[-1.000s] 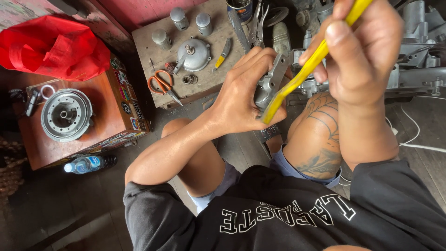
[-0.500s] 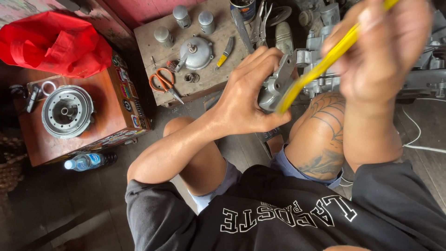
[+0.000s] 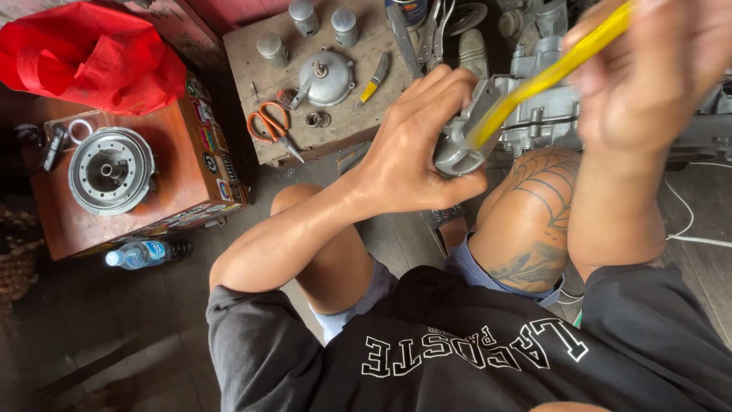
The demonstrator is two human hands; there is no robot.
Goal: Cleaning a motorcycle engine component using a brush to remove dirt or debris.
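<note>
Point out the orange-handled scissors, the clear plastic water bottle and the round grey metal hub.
Orange-handled scissors (image 3: 272, 128): head view, on the crossing just below the handle loops.
Clear plastic water bottle (image 3: 141, 253): head view, on its labelled body.
Round grey metal hub (image 3: 110, 170): head view, on its recessed centre.

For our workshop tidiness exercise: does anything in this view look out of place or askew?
Mostly orderly. A plastic water bottle lies on its side on the floor beside the red-brown box. Orange-handled scissors lie open among metal parts on the wooden block.
</note>
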